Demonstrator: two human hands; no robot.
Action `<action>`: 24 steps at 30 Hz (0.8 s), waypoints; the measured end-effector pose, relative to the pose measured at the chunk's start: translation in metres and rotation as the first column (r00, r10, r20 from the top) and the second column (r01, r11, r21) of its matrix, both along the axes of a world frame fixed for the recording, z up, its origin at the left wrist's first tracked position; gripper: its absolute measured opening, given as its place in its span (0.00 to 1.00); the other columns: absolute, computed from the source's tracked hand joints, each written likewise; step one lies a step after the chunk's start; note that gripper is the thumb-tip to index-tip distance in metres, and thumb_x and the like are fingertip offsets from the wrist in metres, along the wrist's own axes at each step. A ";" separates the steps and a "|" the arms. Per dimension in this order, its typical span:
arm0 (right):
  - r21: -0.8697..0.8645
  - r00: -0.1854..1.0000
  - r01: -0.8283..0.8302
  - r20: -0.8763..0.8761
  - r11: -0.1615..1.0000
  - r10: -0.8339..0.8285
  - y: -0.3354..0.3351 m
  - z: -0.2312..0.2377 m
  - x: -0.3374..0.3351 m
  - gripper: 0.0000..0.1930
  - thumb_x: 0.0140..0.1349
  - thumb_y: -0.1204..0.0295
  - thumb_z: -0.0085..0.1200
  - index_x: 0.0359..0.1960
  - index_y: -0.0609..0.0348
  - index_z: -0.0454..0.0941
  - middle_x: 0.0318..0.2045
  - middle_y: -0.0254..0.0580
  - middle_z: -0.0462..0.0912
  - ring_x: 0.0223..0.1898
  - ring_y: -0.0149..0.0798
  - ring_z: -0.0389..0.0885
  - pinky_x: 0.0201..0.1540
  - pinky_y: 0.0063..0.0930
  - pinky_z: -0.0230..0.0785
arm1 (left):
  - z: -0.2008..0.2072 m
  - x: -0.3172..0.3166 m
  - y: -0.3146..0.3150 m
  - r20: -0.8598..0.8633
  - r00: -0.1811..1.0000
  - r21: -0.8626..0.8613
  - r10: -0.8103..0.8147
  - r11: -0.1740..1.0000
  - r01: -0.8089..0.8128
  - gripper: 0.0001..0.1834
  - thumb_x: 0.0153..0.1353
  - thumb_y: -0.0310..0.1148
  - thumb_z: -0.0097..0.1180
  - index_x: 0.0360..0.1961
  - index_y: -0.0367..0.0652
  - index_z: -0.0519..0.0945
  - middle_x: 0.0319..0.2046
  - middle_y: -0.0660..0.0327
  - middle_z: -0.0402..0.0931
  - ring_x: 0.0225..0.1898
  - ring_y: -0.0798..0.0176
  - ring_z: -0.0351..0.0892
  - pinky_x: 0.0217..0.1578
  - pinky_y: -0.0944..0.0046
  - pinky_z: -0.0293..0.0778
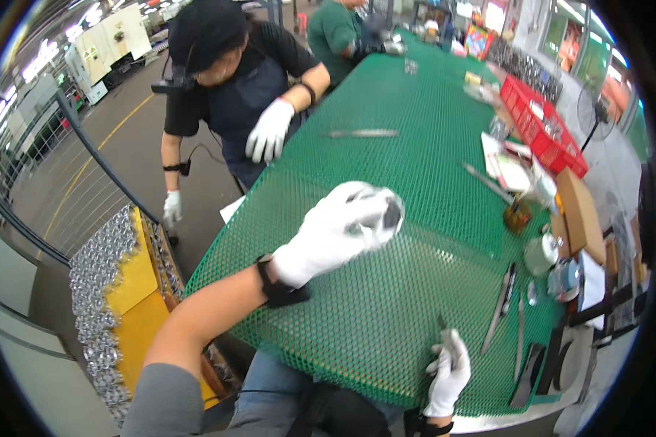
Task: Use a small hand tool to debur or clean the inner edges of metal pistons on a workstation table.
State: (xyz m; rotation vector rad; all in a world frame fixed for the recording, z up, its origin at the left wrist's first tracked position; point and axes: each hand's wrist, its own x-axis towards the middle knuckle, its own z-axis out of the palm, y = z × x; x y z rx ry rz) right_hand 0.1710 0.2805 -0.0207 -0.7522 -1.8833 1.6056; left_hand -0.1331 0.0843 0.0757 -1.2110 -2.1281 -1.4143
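Above the green mesh mat, my white-gloved left hand is closed around a shiny round metal part. The fingers hide most of the part, and the hand is slightly blurred. Lower down at the right, near the mat's front edge, my gloved right hand pinches a thin pointed tool. Its dark tip points away from me; its exact kind does not show. The two hands are well apart.
Files and a flat black-handled tool lie at the right. Beyond them stand jars, a cardboard box and a red crate. A co-worker stands across the table. Metal parts fill a bin on the left.
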 end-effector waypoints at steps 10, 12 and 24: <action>0.038 0.993 -0.012 0.122 0.999 0.007 -0.031 0.021 -0.007 0.22 0.75 0.79 0.50 0.70 0.58 0.74 0.49 0.43 0.87 0.28 0.24 0.75 0.31 0.19 0.71 | -0.066 -0.142 0.084 0.047 0.980 -0.802 0.192 0.592 -0.077 0.38 0.64 0.50 0.56 0.76 0.58 0.65 0.71 0.44 0.65 0.64 0.39 0.75 0.65 0.44 0.72; 0.058 0.991 -0.027 0.133 0.998 0.019 -0.028 0.026 -0.011 0.22 0.76 0.78 0.51 0.69 0.57 0.75 0.47 0.41 0.87 0.29 0.24 0.76 0.32 0.19 0.72 | -0.056 -0.136 0.059 0.137 0.986 -0.756 0.093 0.653 0.044 0.40 0.65 0.51 0.57 0.76 0.55 0.64 0.76 0.41 0.58 0.70 0.36 0.69 0.69 0.45 0.68; 0.846 0.966 -0.255 0.249 0.468 0.076 0.057 0.032 -0.020 0.29 0.63 0.69 0.62 0.68 0.46 0.75 0.56 0.58 0.82 0.47 0.57 0.85 0.48 0.46 0.79 | -0.082 0.042 -0.209 -0.185 0.981 -0.850 -0.062 0.511 -0.128 0.39 0.71 0.63 0.49 0.75 0.52 0.66 0.74 0.44 0.61 0.74 0.34 0.61 0.70 0.33 0.58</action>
